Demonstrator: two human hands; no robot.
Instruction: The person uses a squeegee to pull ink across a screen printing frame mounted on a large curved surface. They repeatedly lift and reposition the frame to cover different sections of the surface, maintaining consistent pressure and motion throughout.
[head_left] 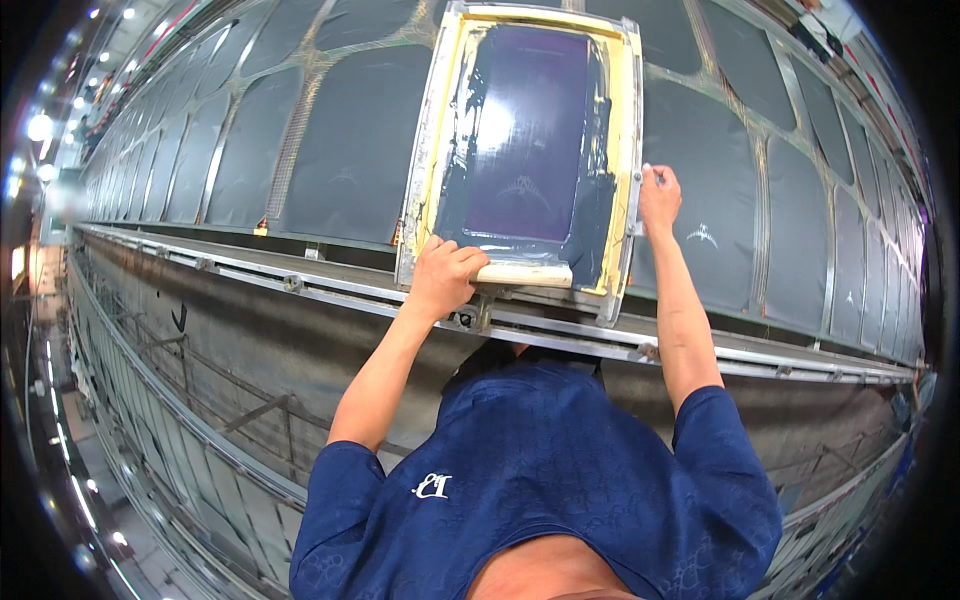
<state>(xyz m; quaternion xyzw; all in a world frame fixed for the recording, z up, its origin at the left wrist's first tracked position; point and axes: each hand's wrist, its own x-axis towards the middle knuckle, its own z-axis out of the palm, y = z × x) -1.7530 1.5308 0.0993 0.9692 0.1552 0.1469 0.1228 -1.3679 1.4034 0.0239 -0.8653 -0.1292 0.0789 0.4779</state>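
So your screen frame (624, 120) is right in front of you, sitting over the counter (292, 140), with its near end sticking out above the metal rail (360, 287) along the edge. Yellowish tape runs around the inside, dark paint is smeared along the borders, and the shiny purple mesh (530, 150) in the middle shows a faint crest near its lower end.

Your left hand (445, 278) is on the near left corner of the frame, fingers curled over and grasping it there. A pale bar (528, 273) lies across the near end, its left end right at those fingers; can't tell if you've got that in the grip too.

Your right hand (659, 200) is up at the outer right side, fingers bent in against the edge. Honestly can't tell from here whether they're clamped on it or just resting.

Around the frame you've got dark panels (360, 140) laid out in rows down the counter, with lighter strips between them. The one just right of your right hand has a small white crest (702, 234) on it.
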